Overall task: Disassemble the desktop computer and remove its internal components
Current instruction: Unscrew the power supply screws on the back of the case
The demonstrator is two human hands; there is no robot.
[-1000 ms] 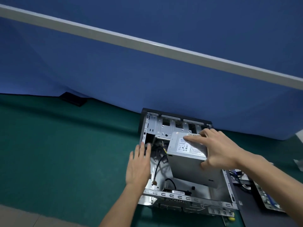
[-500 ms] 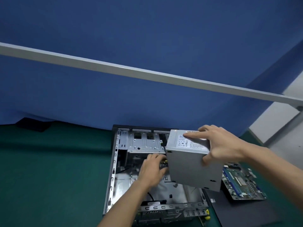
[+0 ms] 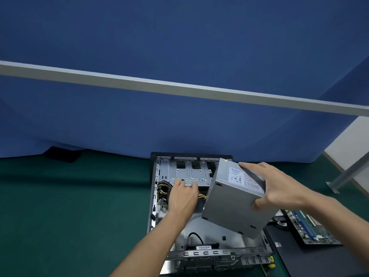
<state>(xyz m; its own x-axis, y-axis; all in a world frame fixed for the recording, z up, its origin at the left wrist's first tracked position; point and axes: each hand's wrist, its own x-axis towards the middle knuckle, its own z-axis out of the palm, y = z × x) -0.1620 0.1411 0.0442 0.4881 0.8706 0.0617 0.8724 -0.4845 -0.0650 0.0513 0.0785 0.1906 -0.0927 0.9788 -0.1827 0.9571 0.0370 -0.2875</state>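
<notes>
An open desktop case (image 3: 155, 198) lies on its side on the green mat. My right hand (image 3: 279, 188) grips a grey power supply box (image 3: 229, 204) and holds it tilted above the right half of the case. My left hand (image 3: 182, 197) reaches inside the case, its fingers curled among a bundle of yellow and black cables (image 3: 162, 189) below the silver drive cage (image 3: 189, 172). What its fingertips hold is hidden. A short black cable (image 3: 196, 236) lies on the case floor.
A removed motherboard (image 3: 307, 226) lies on a black side panel (image 3: 311, 262) to the right of the case. A blue partition with a grey rail (image 3: 179, 86) stands behind. A black object (image 3: 61, 154) sits at the mat's back left. A yellow screwdriver handle (image 3: 271, 262) lies near the case's front corner.
My right hand has lifted the power supply up out of the case and tilted it. My left hand left the case's left wall and went in among the cables.
</notes>
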